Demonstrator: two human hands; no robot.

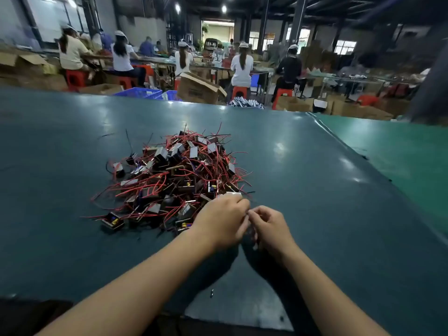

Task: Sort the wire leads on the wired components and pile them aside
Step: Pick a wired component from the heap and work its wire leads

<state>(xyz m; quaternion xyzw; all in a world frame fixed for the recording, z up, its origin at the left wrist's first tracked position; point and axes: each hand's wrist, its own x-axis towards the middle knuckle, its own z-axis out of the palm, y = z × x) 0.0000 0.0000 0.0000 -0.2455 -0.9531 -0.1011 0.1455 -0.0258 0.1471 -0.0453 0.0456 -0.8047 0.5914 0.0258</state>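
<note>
A heap of small boxy wired components [174, 175] with red and black leads lies on the dark green table [303, 180], just ahead of me and to the left. My left hand [221, 220] is at the heap's near right edge, fingers closed around one component [234, 194] whose pale top shows above the knuckles. My right hand [269, 226] sits right beside it, fingertips pinched together where they meet the left hand's, apparently on that component's thin leads; the leads themselves are mostly hidden between the fingers.
A lighter green mat [400, 151] covers the table's right side. A tiny dark scrap [212, 292] lies near my forearms. Beyond the far edge are blue crates [143, 93], cardboard boxes [198, 88] and several seated workers at long benches.
</note>
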